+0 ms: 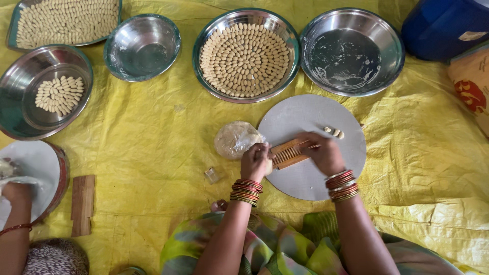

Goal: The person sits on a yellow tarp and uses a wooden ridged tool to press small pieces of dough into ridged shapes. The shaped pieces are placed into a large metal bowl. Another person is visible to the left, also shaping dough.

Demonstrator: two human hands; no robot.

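— So, where does the ridged wooden board (289, 153) lie?

— On the round grey board (326, 173), near its left edge, its long axis running left to right and tilted a little, right end higher. Both hands are on it.

— How do the hands stand?

— The left hand (256, 162) is curled over the left end of the ridged board, pinning it. The right hand (322, 152) has its fingers bunched narrow and pressed on the right end; whether a bit of dough sits under them I cannot tell.

— And the dough?

— The lump of dough in clear plastic (236, 139) lies on the yellow sheet (153, 147), just up and left of the left hand, which is the nearer one. Three shaped pieces (334, 132) rest just above the right hand.

— Anything else?

— A steel bowl filled with shaped pieces in rings (245, 55) lies beyond, and another person's hand (16, 193) works at the far left.
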